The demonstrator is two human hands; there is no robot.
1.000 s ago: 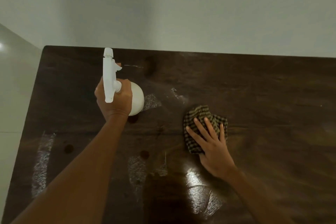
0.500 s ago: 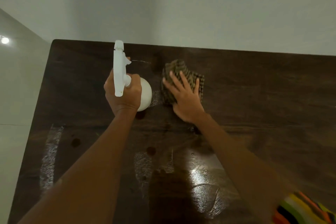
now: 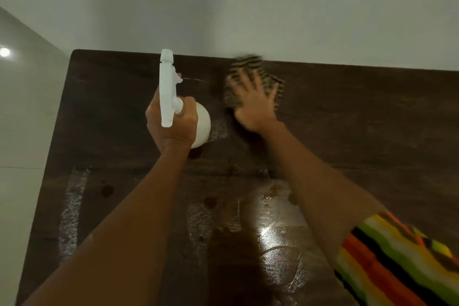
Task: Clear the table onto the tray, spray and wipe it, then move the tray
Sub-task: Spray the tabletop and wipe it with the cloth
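1. The cloth [image 3: 244, 62], striped and blurred, lies at the far edge of the surface [image 3: 372, 119], against the wall [image 3: 298, 7] and to the right of the bottle [image 3: 202, 124].
2. The right hand [image 3: 255, 107] presses flat on the cloth, its fingers [image 3: 257, 82] straight and spread apart.
3. The left hand [image 3: 171, 129] grips the white bottle at its neck, fingers clamped round it, nozzle pointing toward the far edge. I cannot tell whether its base touches the surface.
4. The dark wood shines wet on the near side, with pale scuffed patches to the left.
5. A striped sleeve [image 3: 397, 263] covers the right upper arm.
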